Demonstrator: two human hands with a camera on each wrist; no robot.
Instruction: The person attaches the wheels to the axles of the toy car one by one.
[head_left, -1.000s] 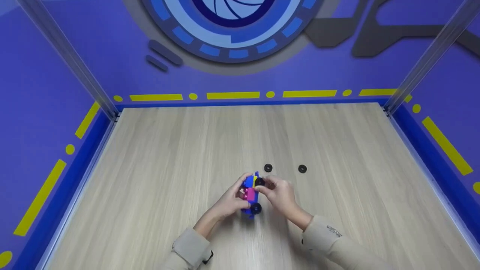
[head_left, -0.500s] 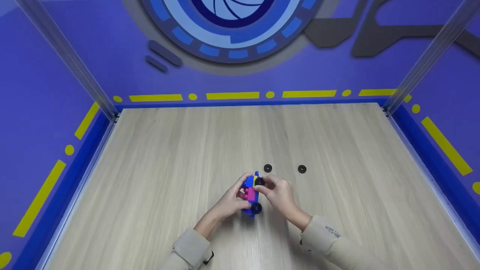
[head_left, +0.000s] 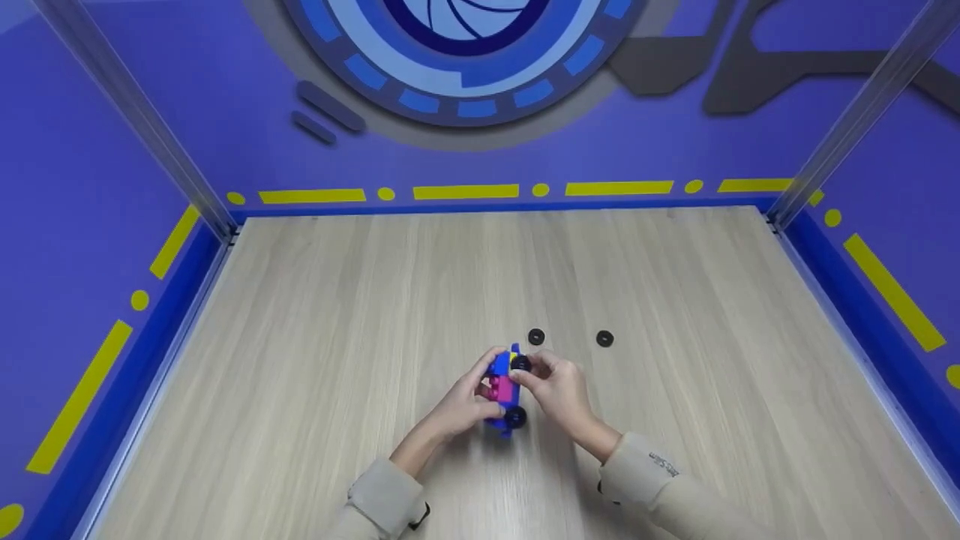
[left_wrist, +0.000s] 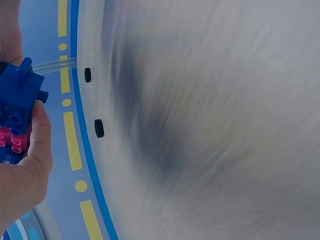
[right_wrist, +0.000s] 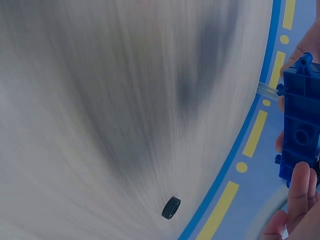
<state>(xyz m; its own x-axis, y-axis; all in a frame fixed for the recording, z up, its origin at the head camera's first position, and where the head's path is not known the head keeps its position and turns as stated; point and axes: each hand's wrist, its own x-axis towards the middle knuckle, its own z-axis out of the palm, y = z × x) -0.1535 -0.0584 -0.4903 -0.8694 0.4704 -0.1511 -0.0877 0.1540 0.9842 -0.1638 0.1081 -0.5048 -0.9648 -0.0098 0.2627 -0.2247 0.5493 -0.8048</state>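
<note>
A small toy car (head_left: 504, 390) of blue, pink and yellow building blocks is held above the table, tipped so its wheeled side faces right. My left hand (head_left: 455, 405) grips its body, with the thumb near the lower end. At the far end, my right hand (head_left: 556, 386) pinches a black wheel (head_left: 520, 364) against the car's side. Another black wheel (head_left: 515, 417) sits at the near end. In the right wrist view the blue underside (right_wrist: 301, 117) shows, with bare axle stubs along one edge. Pink studs (left_wrist: 15, 140) appear in the left wrist view.
Two loose black tyres lie on the wooden table (head_left: 337, 337) beyond the hands: a left tyre (head_left: 536, 337) and a right tyre (head_left: 604, 339). Blue panels with yellow marks, such as the back wall (head_left: 465, 169), border the table at the back and sides.
The toy car has shifted very slightly to the right with the left hand. Both hands keep the same hold, and the loose tyres stay where they were.
</note>
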